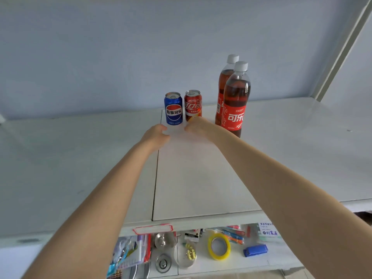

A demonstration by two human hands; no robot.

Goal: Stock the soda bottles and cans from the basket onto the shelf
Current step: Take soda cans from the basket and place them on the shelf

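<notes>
On the white shelf (pixel 201 178) a blue Pepsi can (pixel 173 108) and a red cola can (pixel 193 105) stand upright side by side near the back wall. Right of them stand two cola bottles with white caps, the front bottle (pixel 235 101) partly covering the rear bottle (pixel 223 83). My left hand (pixel 155 135) rests just in front of the blue can, fingers curled, holding nothing. My right hand (pixel 198 126) lies just in front of the red can, fingers curled, and hides the can's base. The basket is out of view.
A lower shelf (pixel 261 260) under the front edge holds a yellow tape roll (pixel 219 246), a blue stapler (pixel 255 251), metal lids, packets and pens. A red-bordered label (pixel 153 229) sticks to the shelf's front lip. A seam (pixel 156 174) splits the shelf top.
</notes>
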